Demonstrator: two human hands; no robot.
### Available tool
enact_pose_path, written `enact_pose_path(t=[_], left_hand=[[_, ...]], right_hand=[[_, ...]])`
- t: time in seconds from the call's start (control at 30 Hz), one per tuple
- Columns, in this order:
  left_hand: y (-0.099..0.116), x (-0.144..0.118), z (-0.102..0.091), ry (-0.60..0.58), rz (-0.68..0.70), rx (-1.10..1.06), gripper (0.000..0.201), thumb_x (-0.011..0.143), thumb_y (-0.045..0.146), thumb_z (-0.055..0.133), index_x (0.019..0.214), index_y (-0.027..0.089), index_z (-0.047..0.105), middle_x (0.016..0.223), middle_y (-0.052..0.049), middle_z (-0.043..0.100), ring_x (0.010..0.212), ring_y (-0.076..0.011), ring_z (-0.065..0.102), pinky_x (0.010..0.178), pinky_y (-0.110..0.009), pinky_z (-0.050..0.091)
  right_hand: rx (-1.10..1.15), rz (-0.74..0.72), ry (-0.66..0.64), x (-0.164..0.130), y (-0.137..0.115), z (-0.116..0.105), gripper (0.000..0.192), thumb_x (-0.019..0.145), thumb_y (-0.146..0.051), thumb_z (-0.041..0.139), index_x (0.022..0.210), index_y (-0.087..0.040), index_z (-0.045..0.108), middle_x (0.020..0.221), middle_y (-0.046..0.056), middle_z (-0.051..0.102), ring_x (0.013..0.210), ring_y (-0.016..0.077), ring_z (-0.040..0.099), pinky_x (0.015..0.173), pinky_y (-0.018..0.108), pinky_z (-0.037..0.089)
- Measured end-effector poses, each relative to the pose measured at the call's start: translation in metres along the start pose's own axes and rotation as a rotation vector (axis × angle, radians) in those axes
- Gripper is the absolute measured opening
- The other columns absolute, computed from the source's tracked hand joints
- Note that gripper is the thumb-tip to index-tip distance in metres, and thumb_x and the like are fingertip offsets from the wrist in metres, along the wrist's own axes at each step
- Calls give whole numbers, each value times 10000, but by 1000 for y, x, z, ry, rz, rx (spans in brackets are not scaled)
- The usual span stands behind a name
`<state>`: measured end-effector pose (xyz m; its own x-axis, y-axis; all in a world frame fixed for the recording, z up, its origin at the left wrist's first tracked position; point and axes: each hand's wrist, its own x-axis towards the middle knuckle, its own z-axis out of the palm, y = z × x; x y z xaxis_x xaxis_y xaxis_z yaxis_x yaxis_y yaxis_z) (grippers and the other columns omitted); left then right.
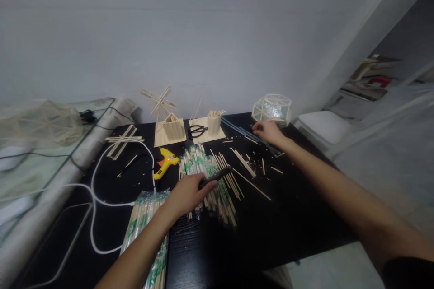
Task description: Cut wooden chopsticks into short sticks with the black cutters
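Note:
My left hand grips a slim black tool over a heap of wooden chopsticks in green-printed wrappers on the black table. My right hand reaches to the far right of the table and rests on some thin clear sticks beside a faceted clear dome. Whether its fingers pinch one I cannot tell. Loose sticks lie between the hands.
A yellow glue gun with a white cable lies left of the heap. At the back stand a small stick windmill house, black scissors and a stick cup. A wrapped chopstick bundle lies under my left forearm.

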<state>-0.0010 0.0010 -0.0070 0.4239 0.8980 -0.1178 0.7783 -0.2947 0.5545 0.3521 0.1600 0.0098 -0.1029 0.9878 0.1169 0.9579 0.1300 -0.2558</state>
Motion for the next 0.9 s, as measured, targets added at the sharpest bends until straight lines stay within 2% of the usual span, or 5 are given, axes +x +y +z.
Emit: enact_pose_path(t=[0.2, 0.37, 0.57, 0.73, 0.9], left_hand=[[2, -2, -1, 1, -2, 10, 598, 960, 734, 332, 766, 214, 553, 739, -44, 647, 722, -222, 617, 655, -319, 365], [3, -2, -2, 6, -1, 12, 590, 961, 726, 340, 758, 213, 551, 724, -46, 644, 709, -223, 614, 644, -319, 360], [3, -2, -3, 2, 12, -1, 589, 965, 716, 341, 777, 210, 577, 742, -48, 654, 723, -224, 618, 650, -312, 367], [4, -3, -2, 5, -11, 7, 600, 959, 731, 343, 785, 208, 578, 753, -57, 663, 722, -225, 623, 657, -314, 369], [4, -3, -2, 1, -16, -17, 615, 951, 746, 339, 800, 208, 594, 753, -61, 671, 718, -227, 624, 649, -314, 372]], right_hand=[[-70, 99, -108, -8, -14, 30, 66, 861, -170, 724, 886, -129, 769, 956, 176, 762, 935, 285, 727, 825, 319, 518], [-112, 128, -81, -15, -23, 36, 166, 873, -46, 620, 997, -42, 731, 1070, 305, 709, 1058, 364, 688, 904, 384, 491], [-17, 29, 48, -2, -55, -3, 271, 1034, -202, 445, 1215, -89, 612, 1027, 213, 737, 941, 295, 699, 860, 359, 487], [214, -165, 340, 42, -105, -38, 213, 996, -294, 570, 1017, -141, 717, 973, 122, 759, 902, 239, 685, 884, 337, 480], [172, -216, 251, 83, -150, -37, 184, 941, -276, 669, 978, -126, 771, 962, 147, 768, 926, 252, 693, 888, 350, 491]])
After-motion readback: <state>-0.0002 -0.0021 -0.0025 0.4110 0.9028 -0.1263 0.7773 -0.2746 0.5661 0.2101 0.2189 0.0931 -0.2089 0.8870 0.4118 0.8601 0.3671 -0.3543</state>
